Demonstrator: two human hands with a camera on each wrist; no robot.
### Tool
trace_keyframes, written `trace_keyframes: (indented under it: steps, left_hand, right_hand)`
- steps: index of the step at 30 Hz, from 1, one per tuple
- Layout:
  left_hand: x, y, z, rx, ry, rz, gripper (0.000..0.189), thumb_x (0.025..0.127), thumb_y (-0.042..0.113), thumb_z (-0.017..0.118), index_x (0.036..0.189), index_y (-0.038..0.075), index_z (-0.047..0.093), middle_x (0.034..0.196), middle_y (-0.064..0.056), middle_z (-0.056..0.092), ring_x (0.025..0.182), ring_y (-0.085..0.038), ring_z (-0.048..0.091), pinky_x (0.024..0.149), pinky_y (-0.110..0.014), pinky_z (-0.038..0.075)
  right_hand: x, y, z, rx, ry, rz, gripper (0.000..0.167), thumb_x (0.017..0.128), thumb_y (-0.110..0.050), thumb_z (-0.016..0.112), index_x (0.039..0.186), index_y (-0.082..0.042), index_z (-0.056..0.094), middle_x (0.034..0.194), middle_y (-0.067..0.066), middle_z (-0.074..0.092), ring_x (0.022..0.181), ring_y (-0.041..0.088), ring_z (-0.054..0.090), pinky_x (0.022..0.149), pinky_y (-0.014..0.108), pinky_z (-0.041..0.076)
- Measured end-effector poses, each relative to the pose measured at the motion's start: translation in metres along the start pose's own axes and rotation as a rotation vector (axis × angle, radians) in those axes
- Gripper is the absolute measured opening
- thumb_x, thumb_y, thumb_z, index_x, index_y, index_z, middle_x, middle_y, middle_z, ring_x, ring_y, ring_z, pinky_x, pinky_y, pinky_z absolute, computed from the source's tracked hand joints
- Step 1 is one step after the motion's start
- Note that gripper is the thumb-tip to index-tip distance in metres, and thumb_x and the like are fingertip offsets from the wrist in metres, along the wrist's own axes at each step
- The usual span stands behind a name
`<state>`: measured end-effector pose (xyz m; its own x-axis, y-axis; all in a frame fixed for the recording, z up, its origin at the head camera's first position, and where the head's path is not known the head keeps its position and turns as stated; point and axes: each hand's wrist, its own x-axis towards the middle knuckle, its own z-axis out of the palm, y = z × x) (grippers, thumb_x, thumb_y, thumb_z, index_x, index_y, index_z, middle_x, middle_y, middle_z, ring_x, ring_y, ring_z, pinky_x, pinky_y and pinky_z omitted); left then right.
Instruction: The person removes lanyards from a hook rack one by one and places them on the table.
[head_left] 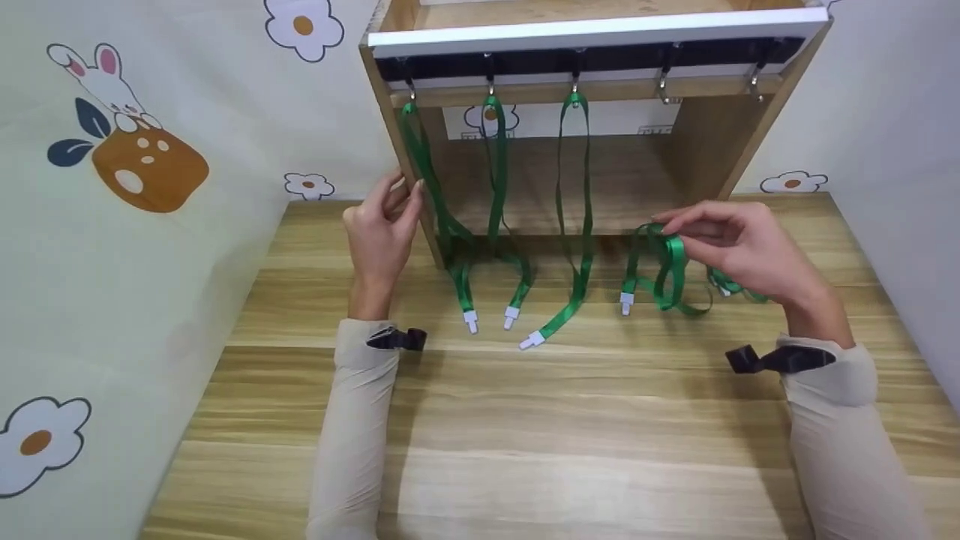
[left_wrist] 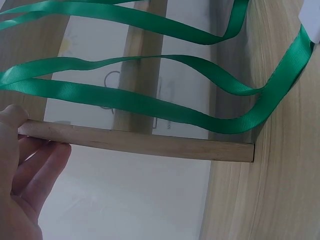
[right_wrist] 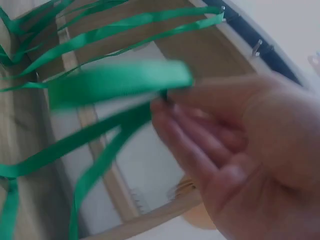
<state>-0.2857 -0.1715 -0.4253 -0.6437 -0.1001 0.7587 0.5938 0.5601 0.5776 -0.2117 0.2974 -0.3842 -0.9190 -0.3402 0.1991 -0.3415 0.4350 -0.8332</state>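
A: Hands first. Right hand [head_left: 739, 244]?
B: Thumb and fingertips pinch a green lanyard [head_left: 676, 274], strap bunched in loops. It's in front of the stand's right half, low over the counter [head_left: 562, 427]. White clip [head_left: 626, 302] dangles left of the hand; can't tell if it touches down.
A: Left hand [head_left: 382, 232]?
B: Thumb and fingers grip the front edge of the left side panel [left_wrist: 140, 142], far left of the lanyard.
A: Handling?
B: Judging by looks: light, limp, smooth ribbon, probably a bit slippery, likely to twist. Not fragile, though the clip looks like hard plastic. Best hold seems the top of the loop, strap opened between thumb and finger, clip end left hanging.
A: Further out?
B: Another green lanyard [head_left: 720, 279] lies on the counter, right of the held one, partly hidden by the right hand. Three hanging lanyards [head_left: 502, 172] are on the left and middle hooks.
A: Other hooks?
B: Fourth hook [head_left: 663, 86] and fifth hook [head_left: 755, 82], right end, bare. Wooden stand [head_left: 705, 150] sits at the counter's far side, patterned wall covering [head_left: 225, 97] behind.
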Motion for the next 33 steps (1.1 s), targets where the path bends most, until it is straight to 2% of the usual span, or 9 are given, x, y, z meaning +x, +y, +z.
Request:
trace_keyframes:
  steps: [3,7,11,14,19,23,28,33]
  left_hand:
    - [0.0,0.0,-0.001,-0.001,-0.002,-0.003,0.032,0.105,0.029,0.074,0.122,0.002,0.077,0.12,-0.014,0.08,0.105,-0.02,0.082,0.079,-0.02,0.066]
    - [0.001,0.0,0.0,-0.004,-0.004,-0.007,0.033,0.105,0.029,0.074,0.122,0.001,0.077,0.12,-0.015,0.08,0.105,-0.021,0.082,0.079,-0.02,0.066]
    - [0.001,-0.001,0.0,-0.007,-0.004,-0.015,0.032,0.104,0.028,0.075,0.121,0.001,0.077,0.12,-0.014,0.081,0.105,-0.021,0.082,0.08,-0.02,0.066]
    - [0.0,-0.001,0.0,-0.013,0.002,-0.018,0.03,0.103,0.026,0.077,0.122,0.002,0.078,0.12,-0.013,0.081,0.104,-0.02,0.082,0.08,-0.02,0.066]
    - [0.0,-0.001,0.001,-0.019,0.027,-0.002,0.029,0.1,0.02,0.081,0.121,0.002,0.079,0.116,-0.013,0.081,0.098,-0.022,0.083,0.077,-0.021,0.066]
    - [-0.001,-0.001,0.001,-0.028,0.035,-0.001,0.03,0.099,0.02,0.081,0.122,0.0,0.079,0.115,-0.015,0.081,0.097,-0.024,0.083,0.077,-0.019,0.066]
    - [-0.001,-0.001,0.0,-0.021,0.023,0.006,0.032,0.101,0.023,0.079,0.123,0.001,0.078,0.118,-0.014,0.081,0.1,-0.021,0.083,0.079,-0.016,0.065]
    - [-0.001,-0.003,0.0,-0.017,0.009,0.021,0.034,0.103,0.027,0.076,0.124,0.0,0.077,0.12,-0.016,0.08,0.102,-0.019,0.082,0.08,-0.016,0.065]
  right_hand:
    - [0.002,0.007,0.001,-0.009,-0.029,0.04,0.018,0.104,-0.005,0.071,0.121,-0.002,0.078,0.125,0.008,0.08,0.106,0.005,0.079,0.09,0.017,0.064]
    - [0.004,0.017,0.0,-0.124,-0.029,0.131,0.016,0.103,-0.008,0.073,0.118,-0.009,0.08,0.108,0.008,0.082,0.09,0.006,0.079,0.079,0.017,0.065]
    - [0.005,0.028,-0.003,-0.175,-0.072,0.198,0.017,0.103,-0.007,0.072,0.118,-0.006,0.079,0.105,0.014,0.082,0.086,0.01,0.079,0.075,0.021,0.066]
    - [0.006,0.038,-0.005,-0.147,-0.141,0.261,0.02,0.103,-0.005,0.071,0.122,0.0,0.075,0.104,0.017,0.082,0.084,0.013,0.08,0.075,0.025,0.067]
    - [0.008,0.05,-0.003,-0.05,-0.231,0.426,0.027,0.103,-0.004,0.069,0.127,0.009,0.067,0.098,0.015,0.082,0.08,0.016,0.081,0.076,0.03,0.07]
    - [0.009,0.056,0.001,-0.103,-0.27,0.523,0.029,0.102,-0.007,0.068,0.127,0.009,0.066,0.088,0.008,0.081,0.078,0.016,0.079,0.072,0.027,0.068]
    - [0.009,0.061,0.004,-0.227,-0.327,0.567,0.027,0.098,-0.009,0.071,0.121,0.006,0.07,0.077,0.005,0.08,0.072,0.014,0.077,0.063,0.022,0.063]
    - [0.008,0.064,0.007,-0.234,-0.394,0.562,0.028,0.098,-0.01,0.075,0.119,0.008,0.071,0.076,0.004,0.079,0.071,0.012,0.076,0.063,0.021,0.061]
